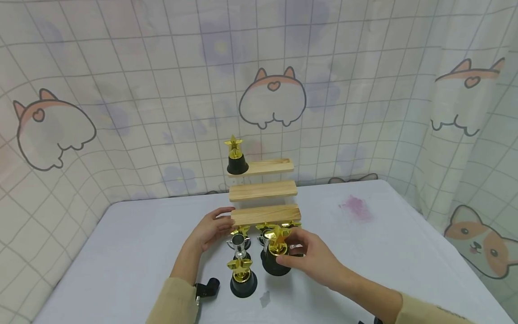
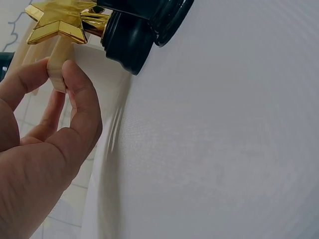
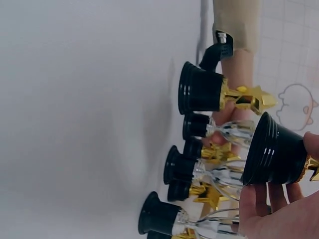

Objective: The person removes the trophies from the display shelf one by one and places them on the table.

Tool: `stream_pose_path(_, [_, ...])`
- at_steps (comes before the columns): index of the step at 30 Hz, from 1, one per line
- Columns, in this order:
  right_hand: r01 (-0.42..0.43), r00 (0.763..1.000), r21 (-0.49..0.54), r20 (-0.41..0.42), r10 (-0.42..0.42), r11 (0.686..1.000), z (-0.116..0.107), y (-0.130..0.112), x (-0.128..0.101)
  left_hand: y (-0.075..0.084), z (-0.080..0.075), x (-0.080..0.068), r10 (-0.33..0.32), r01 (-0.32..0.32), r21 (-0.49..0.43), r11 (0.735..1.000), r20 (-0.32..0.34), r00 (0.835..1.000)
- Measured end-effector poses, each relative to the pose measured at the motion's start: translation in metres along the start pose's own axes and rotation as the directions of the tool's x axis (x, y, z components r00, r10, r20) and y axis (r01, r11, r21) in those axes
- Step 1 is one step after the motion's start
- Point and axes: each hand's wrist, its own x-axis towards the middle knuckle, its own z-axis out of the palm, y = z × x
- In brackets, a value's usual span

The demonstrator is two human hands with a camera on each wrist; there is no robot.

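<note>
Star trophy (image 1: pixel 277 252) in right hand (image 1: pixel 313 258), mid-table.

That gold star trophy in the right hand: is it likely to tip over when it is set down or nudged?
Probably fairly stable: the star trophy has a wide black flared base below a narrower gold star. It looks like light moulded plastic, so a knock could still topple it. Its glossy base may feel slick to the right hand, which grips it near the top.

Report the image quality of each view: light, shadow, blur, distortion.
Head view: even, soft light, only faint shadows under the trophies; wide-angle bending curves the backdrop grid; the star trophy in the right hand is sharp. Left wrist view: the left hand looms large and slightly soft, the tablecloth bright, nearly washed out. Right wrist view: turned sideways, with glare on the black bases.
</note>
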Motion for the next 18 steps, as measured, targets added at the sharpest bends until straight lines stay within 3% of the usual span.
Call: stream_pose_path(18, [-0.071,0.997,0.045,0.02,0.071,0.996,0.02,0.041,-0.002,0.0,0.001,0.001,-0.001,0.001,0.008,1.0,-0.007,1.0])
